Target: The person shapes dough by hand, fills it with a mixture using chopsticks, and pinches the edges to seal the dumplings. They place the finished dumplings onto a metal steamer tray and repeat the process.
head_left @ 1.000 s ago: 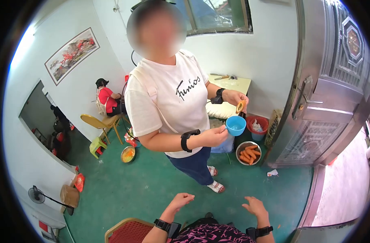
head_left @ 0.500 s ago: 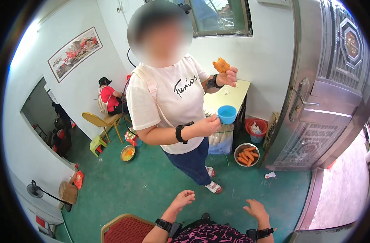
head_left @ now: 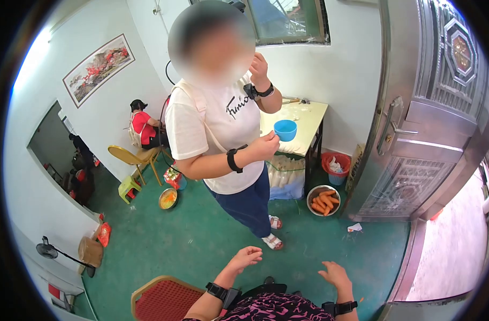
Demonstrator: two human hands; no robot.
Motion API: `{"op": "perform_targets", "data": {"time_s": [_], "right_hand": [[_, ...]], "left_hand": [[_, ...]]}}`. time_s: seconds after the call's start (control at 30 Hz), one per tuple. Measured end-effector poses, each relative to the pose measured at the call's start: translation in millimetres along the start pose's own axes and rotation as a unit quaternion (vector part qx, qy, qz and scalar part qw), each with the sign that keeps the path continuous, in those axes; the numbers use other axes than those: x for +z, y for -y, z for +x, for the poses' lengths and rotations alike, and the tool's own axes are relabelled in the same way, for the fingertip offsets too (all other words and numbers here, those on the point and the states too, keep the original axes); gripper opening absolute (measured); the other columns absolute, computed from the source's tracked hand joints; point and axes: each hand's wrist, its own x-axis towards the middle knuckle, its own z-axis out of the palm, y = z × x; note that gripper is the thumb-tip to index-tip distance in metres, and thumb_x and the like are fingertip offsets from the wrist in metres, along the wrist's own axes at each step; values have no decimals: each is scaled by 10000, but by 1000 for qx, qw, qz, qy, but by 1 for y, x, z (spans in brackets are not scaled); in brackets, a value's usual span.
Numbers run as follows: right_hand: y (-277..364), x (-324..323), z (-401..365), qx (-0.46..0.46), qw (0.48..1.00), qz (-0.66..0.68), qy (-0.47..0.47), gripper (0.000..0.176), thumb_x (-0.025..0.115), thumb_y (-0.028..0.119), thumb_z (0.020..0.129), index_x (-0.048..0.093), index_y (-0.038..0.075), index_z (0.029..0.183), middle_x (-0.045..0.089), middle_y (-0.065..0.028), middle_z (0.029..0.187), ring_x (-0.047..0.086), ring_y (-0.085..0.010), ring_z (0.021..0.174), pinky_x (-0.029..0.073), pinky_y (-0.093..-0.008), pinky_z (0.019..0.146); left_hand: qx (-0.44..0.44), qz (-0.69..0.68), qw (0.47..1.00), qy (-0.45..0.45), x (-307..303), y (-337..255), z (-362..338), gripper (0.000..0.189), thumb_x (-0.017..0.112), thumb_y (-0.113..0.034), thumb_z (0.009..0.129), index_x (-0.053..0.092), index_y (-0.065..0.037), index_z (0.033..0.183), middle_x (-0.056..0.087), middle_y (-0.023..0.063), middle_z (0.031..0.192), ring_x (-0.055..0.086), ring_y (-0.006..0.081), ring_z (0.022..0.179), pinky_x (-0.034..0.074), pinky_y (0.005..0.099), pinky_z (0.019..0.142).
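Head view: red chair [head_left: 167,302] at lower left, just beside the left forearm. Left hand [head_left: 247,258] out over the green floor [head_left: 196,241], fingers loosely curled, partly open. Right hand [head_left: 335,274] well apart from it, fingers open and spread. Past them a person [head_left: 220,123] (face blurred) grips a blue cup [head_left: 285,130] by its side, in front of the pale table [head_left: 310,116]. Metal bowl [head_left: 310,205] with orange carrots [head_left: 325,202] sits on the floor nearby.
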Motion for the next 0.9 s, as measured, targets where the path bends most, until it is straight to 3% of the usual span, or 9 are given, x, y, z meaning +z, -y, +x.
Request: {"op": "perform_targets", "data": {"time_s": [0.4,0.67,0.73,0.9], "right_hand": [[0,14,-21,-9,1000,-9,-8,419,588,318,742,509,92,1087,545,-147,1004,539,-316,909,446,-394,759],[7,17,-20,7,999,-19,32,421,581,289,741,509,48,1078,541,-167,1024,513,-318,950,423,-383,800],[10,14,-22,1,1000,7,4,406,581,268,742,512,40,1071,542,-175,1007,516,-324,934,424,-388,792],[2,13,-25,45,999,25,-7,394,588,253,740,519,35,1061,547,-176,992,525,-330,914,429,-388,779]], "left_hand": [[0,-7,1000,-15,1,21,-20,340,569,-218,808,478,-22,1070,541,44,954,546,142,869,433,265,743],[33,-31,999,6,-16,41,-15,260,579,-210,801,513,-72,1011,553,7,907,549,107,810,432,231,671],[0,-15,1000,-23,-12,28,-16,253,578,-211,803,513,-74,1005,555,5,911,549,106,808,432,235,668],[-39,-87,995,9,-18,17,31,251,556,-225,817,509,-80,1016,557,25,926,559,141,813,443,277,686]]}}
